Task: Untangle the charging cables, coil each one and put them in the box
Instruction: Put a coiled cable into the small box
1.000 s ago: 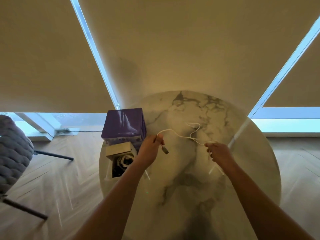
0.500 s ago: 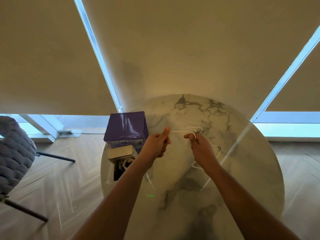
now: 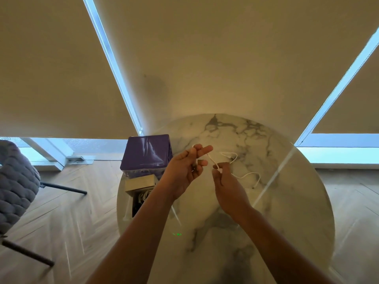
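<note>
Marble tabletop [image 3: 276, 201], round and grey-veined, is seen from above with both hands raised over its middle. A thin white cable [image 3: 231, 155] is strung between them. The left hand [image 3: 185, 170] is turned palm up, with the cable looped over its extended fingers and what appears to be a dark plug held under the thumb, though that detail is blurred. The cable is pinched by the curled fingers of the right hand [image 3: 227, 187], and its free end trails down toward the right side of the tabletop. At the left edge an open box [image 3: 141, 189] with coiled white cables inside is placed, with a purple box [image 3: 146, 153] just behind it. A grey chair [image 3: 16, 181] stands on the wooden floor.
</note>
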